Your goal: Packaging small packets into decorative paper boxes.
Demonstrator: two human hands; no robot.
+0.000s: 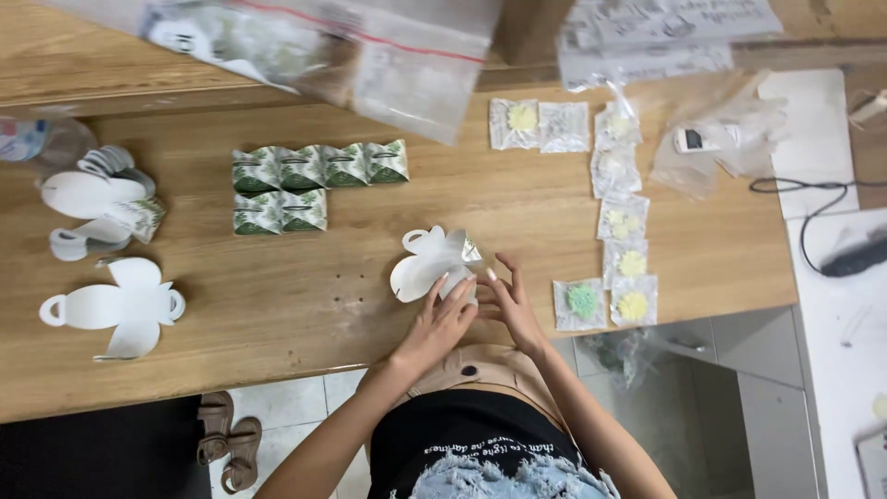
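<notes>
We hold a white paper cutout (428,263) near the middle of the wooden table (305,314). Our left hand (442,323) and right hand (510,305) pinch its near edge. It looks light, thin and bendy, so we think soft holds at the edges work best.

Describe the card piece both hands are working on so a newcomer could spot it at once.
On the wooden table, look near the front edge at the middle, where the left hand and right hand meet. Under their fingertips lies a white die-cut card blank, partly folded. The other flat white blanks lie untouched at the table's left end.
</notes>
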